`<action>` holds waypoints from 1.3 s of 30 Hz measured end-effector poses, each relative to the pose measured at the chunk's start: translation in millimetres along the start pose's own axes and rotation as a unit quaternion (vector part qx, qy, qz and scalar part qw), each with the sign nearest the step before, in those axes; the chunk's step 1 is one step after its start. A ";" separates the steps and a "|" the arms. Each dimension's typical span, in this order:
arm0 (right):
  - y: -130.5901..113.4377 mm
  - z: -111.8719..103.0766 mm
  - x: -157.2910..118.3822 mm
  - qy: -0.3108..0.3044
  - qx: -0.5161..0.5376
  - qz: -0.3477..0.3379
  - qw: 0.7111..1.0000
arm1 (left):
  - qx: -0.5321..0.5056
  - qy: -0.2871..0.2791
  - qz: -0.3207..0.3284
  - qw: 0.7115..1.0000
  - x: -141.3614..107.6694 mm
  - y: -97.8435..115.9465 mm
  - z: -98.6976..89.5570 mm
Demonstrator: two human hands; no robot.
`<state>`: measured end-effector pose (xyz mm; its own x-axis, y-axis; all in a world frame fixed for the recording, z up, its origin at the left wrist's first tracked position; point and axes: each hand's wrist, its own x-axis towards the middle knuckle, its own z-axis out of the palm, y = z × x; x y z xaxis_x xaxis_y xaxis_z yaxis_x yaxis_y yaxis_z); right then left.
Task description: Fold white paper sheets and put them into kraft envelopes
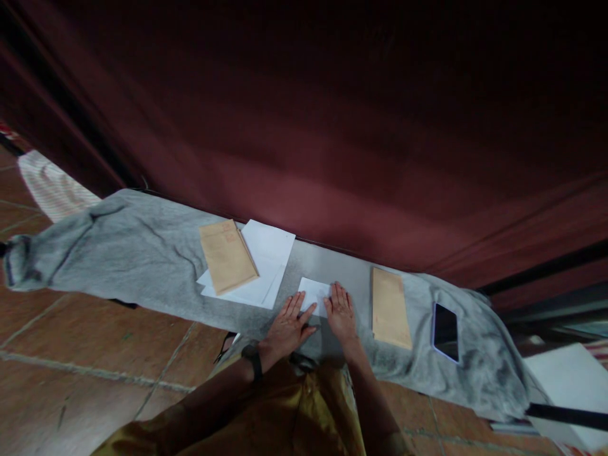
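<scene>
The left hand (287,325), spread wide, and the right hand (341,313), flat and narrower, rested palm-down at the edges of a small white sheet of paper (314,289), seemingly steadying it on the grey cloth (142,253). Brown envelopes (228,259) lay either side, presumably for reach.

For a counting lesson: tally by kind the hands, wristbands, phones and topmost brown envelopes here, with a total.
Hands: 2
Wristband: 1
Phone: 1
Topmost brown envelopes: 2
Total: 6
</scene>
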<state>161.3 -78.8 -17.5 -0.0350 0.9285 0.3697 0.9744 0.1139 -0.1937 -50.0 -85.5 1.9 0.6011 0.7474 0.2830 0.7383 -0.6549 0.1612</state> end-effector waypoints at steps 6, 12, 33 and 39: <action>-17.7 -14.8 -50.4 0.001 0.024 -0.043 0.999 | 0.000 0.002 -0.001 1.000 -0.4 0.2 2.1; -26.0 -22.8 -76.5 0.002 0.006 -0.021 1.000 | -0.026 0.001 -0.007 1.000 13.4 18.2 13.4; -35.8 -36.3 -70.3 -0.036 0.007 0.000 0.999 | -0.069 -0.062 0.035 0.995 91.4 25.5 35.1; -33.6 -32.3 -71.6 -0.042 0.014 0.011 0.999 | -0.062 -0.055 0.033 0.996 93.1 24.1 38.2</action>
<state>138.3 -160.6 -8.1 -0.0334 0.9574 0.2870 0.9685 0.1019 -0.2271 35.4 -27.4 -4.0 0.6813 0.7061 0.1932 0.6574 -0.7062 0.2628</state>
